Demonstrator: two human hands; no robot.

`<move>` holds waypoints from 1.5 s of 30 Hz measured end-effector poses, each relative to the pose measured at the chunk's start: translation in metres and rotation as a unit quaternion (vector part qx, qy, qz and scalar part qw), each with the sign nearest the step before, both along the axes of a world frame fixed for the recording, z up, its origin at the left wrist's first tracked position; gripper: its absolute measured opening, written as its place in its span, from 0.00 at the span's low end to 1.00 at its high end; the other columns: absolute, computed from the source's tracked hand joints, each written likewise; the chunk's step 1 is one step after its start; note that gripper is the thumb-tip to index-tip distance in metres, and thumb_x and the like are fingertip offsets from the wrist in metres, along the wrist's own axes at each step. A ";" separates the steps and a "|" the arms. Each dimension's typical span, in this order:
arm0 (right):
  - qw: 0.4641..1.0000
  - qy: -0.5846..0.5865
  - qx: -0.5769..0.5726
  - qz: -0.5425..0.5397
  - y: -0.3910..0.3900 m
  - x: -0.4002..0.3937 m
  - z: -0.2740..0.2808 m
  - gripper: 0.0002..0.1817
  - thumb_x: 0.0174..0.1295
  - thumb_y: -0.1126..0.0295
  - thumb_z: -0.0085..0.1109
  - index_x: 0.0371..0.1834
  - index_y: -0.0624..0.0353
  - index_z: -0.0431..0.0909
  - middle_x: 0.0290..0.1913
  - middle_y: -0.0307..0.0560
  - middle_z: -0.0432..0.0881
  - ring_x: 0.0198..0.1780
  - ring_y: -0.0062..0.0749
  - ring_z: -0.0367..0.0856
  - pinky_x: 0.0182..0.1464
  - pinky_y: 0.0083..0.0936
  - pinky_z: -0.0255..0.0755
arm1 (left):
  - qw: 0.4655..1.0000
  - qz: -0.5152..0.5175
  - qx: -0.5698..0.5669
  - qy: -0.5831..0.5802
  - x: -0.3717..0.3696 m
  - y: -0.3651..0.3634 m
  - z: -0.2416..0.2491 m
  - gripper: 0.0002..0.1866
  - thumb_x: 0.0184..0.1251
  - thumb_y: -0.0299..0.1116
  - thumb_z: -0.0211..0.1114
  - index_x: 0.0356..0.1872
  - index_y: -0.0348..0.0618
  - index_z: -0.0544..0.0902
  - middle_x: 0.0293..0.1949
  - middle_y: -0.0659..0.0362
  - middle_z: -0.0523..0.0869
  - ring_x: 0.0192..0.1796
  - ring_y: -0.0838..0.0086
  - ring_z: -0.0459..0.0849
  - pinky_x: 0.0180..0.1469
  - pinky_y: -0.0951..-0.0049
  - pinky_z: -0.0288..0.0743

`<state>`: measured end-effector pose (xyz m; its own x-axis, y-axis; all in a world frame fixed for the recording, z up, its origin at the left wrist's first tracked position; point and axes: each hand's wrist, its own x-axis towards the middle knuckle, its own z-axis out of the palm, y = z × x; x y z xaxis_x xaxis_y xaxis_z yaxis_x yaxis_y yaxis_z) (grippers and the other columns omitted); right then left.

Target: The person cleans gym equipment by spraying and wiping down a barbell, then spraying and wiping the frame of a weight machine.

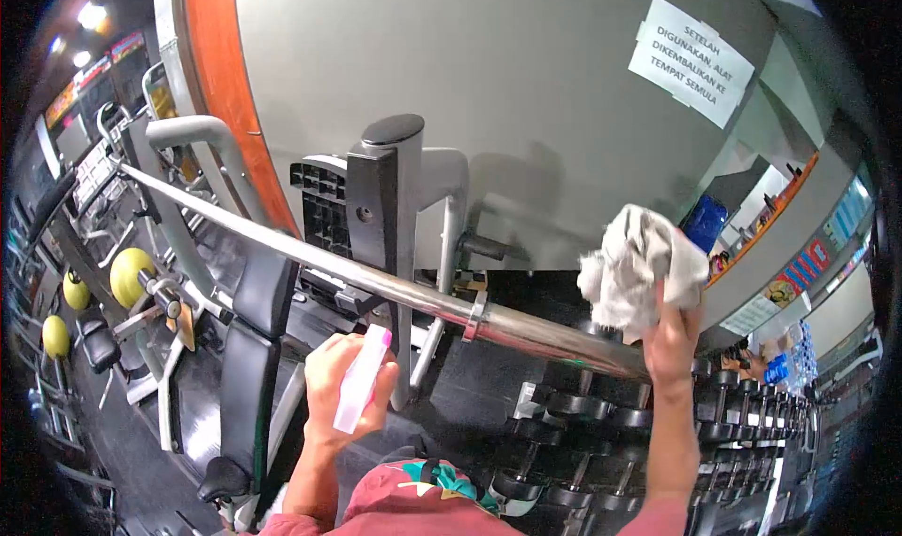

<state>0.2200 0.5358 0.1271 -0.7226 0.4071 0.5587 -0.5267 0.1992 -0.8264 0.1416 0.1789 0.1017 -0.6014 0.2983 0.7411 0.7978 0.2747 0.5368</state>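
Observation:
My left hand [327, 386] is wrapped round a spray bottle [362, 386], whose white head with a pink tip shows from above. The rest of the bottle is mostly hidden by the hand. A crumpled whitish cloth [639, 268] is bunched in my raised right hand [672, 343], above the right end of a barbell [404, 294]. The shiny steel bar runs slantwise across the view, with a collar [476, 316] near its thick sleeve. My left hand is on the near side of the bar, apart from it.
A black padded bench [249, 386] stands at left below the bar, beside a grey rack upright [376, 226]. Rows of dumbbells [583, 409] fill the lower right. A paper sign [691, 62] is taped to the grey wall [489, 76]. Yellow balls [132, 275] are at far left.

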 end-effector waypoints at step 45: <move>0.948 -0.109 0.062 0.292 0.034 -0.236 0.047 0.20 0.66 0.78 0.47 0.62 0.64 0.66 0.56 0.41 0.74 0.58 0.24 0.70 0.63 0.25 0.60 | 0.948 0.135 0.164 -0.238 -0.009 0.084 0.049 0.06 0.60 0.27 0.63 0.35 0.35 0.79 0.19 0.62 0.79 0.19 0.82 0.78 0.21 0.81 0.69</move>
<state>-0.0164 0.5694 0.1746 -0.9081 -0.1565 0.3884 -0.3974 0.0300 -0.9172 0.1330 0.2632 0.1512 -0.9126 -0.1129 0.3930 0.3685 0.1898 0.9101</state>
